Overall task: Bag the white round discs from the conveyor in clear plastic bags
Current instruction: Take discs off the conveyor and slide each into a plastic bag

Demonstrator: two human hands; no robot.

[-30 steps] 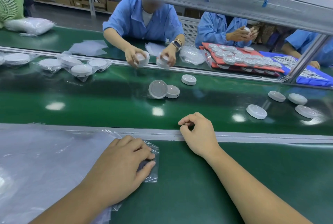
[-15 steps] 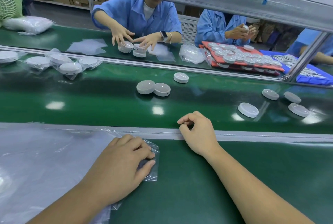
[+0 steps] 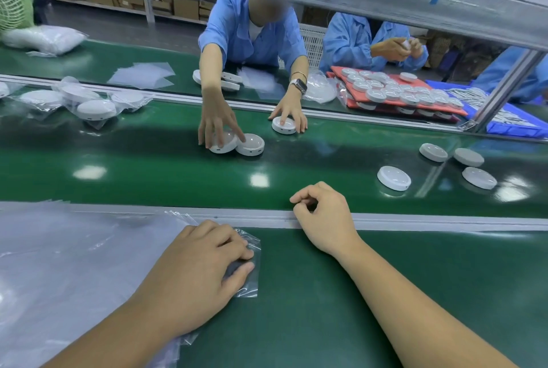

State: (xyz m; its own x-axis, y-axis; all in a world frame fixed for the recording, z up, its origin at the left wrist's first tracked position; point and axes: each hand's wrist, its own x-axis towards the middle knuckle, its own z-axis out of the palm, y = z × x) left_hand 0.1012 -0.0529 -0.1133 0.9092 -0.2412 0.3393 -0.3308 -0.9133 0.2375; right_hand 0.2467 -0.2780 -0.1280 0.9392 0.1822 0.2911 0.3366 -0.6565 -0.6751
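Observation:
My left hand (image 3: 195, 272) lies flat on a small clear plastic bag (image 3: 250, 267) on the near green table, thumb and fingertips pinching its edge. My right hand (image 3: 323, 216) rests on the metal rail (image 3: 444, 222), fingers loosely curled with nothing in them. On the green conveyor (image 3: 148, 178) lie several white round discs: the nearest one (image 3: 393, 178) is right of my right hand, with three more (image 3: 468, 157) beyond it.
A person in blue across the belt has both hands on discs (image 3: 252, 145) at mid-belt. Bagged discs (image 3: 95, 108) lie at the belt's left. A stack of clear bags (image 3: 59, 264) covers the table's left. A red tray of discs (image 3: 400, 92) stands at the far right.
The discs on the belt have drifted left. The person opposite has reached onto the belt and put both hands on the middle discs. My own hands have stayed where they were.

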